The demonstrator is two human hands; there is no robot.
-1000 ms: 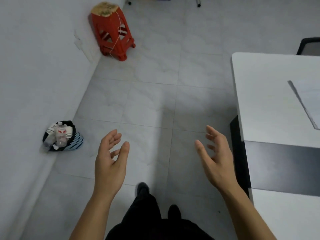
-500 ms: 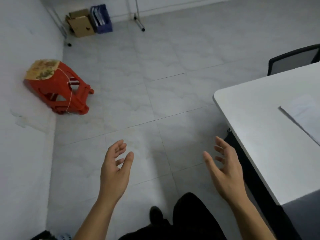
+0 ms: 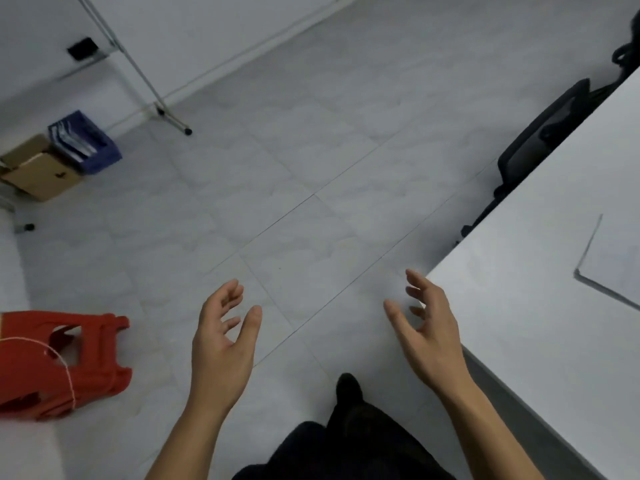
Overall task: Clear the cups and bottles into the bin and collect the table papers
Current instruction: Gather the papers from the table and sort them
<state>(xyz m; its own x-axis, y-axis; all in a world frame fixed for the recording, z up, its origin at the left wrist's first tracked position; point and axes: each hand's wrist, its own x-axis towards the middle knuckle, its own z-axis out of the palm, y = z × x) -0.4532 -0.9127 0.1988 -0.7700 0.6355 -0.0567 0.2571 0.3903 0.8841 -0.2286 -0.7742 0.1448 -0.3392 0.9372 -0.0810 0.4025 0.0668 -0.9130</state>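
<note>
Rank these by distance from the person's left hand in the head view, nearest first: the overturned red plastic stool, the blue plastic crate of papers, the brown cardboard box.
From the left hand:
1. Overturned red plastic stool, low at the left edge.
2. Blue plastic crate of papers, far upper left by the wall.
3. Brown cardboard box, just left of the crate, slightly farther.

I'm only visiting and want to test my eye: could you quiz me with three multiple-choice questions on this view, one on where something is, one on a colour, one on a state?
1. Where does the paper lie?
A. on the white table
B. on the floor
C. in the cardboard box

2. What colour is the tipped stool?
A. blue
B. red
C. green

3. How are the left hand and right hand?
A. gripping a cup
B. clenched
C. open and empty

Key: 1 A, the sheet rests on the tabletop; 2 B, its plastic is red; 3 C, fingers are spread, nothing held.
</note>
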